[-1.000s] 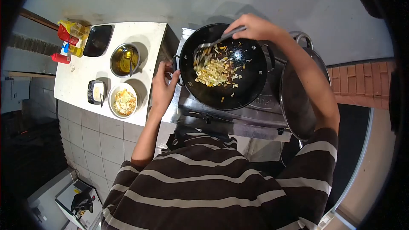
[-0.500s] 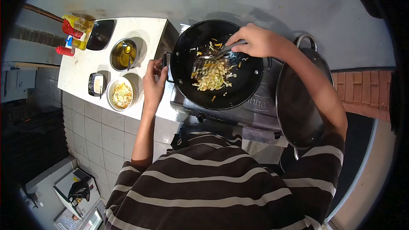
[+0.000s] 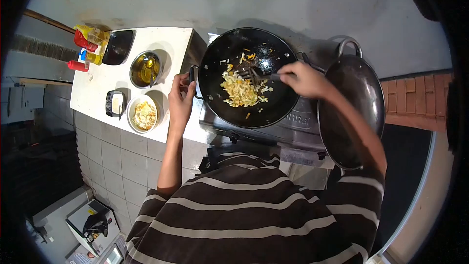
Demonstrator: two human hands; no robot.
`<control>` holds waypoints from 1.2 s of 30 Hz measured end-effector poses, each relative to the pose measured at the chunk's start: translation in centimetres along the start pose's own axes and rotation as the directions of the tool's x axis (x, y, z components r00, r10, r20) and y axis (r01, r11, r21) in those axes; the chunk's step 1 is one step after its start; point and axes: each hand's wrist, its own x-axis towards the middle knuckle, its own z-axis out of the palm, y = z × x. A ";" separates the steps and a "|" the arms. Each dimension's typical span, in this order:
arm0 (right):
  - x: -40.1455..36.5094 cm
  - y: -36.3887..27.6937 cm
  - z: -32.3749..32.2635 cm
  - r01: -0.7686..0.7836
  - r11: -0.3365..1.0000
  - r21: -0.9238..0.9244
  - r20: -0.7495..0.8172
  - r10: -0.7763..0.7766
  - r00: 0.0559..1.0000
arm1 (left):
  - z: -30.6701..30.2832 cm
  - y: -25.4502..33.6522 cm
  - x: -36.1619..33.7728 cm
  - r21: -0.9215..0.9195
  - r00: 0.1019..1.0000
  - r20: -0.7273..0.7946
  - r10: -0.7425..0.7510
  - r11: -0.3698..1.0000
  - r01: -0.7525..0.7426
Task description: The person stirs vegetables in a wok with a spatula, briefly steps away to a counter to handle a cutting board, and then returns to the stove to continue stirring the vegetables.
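The wok (image 3: 279, 105) sits on the stove (image 3: 229, 130), in front of the person, near the wall. It holds a loose heap of chopped food (image 3: 242, 91), pale yellow and white with orange bits; a few shreds lie apart from the heap on the dark inner surface, some toward the wall side. The slotted head of a spatula (image 3: 251, 74) is in the wok at the edge of the heap.

The right hand (image 3: 307, 80) grips the end of the spatula's handle, its fingers closed, over the wok's right side. The left hand (image 3: 181, 100) grasps the wok's left handle (image 3: 192, 73), thumb and fingers curled around it.

Right of the wok is a large pan (image 3: 344, 117), dark inside, with a loop handle at its far end; the right forearm passes above it.

To the left stands a white counter (image 3: 97, 88). Nearest the wok, a steel bowl (image 3: 132, 76) contains amber liquid and a spoon. Beside it, toward the person, a white bowl (image 3: 130, 119) is filled with pale and orange shreds. A small black dish (image 3: 109, 103) left of that holds something white and a utensil. Farther back lies a black tray (image 3: 118, 47), beside a red bottle (image 3: 78, 66), a yellow bottle (image 3: 94, 58) with a blue cap, and red and yellow packets (image 3: 85, 41).
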 end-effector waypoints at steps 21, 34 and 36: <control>-11.1 -18.8 4.4 -0.423 0.770 -0.479 -0.304 0.306 0.902 | -1.2 -1.8 1.5 -0.087 0.978 0.178 0.107 0.992 -0.092; -8.6 -18.1 9.3 -0.444 0.746 -0.496 -0.310 0.325 0.893 | -1.6 -2.3 1.9 -0.119 0.961 0.215 0.177 0.981 -0.154; -8.9 -20.8 7.2 -0.462 0.740 -0.489 -0.344 0.323 0.882 | -2.0 -2.4 1.8 -0.093 0.956 0.240 0.169 0.984 -0.150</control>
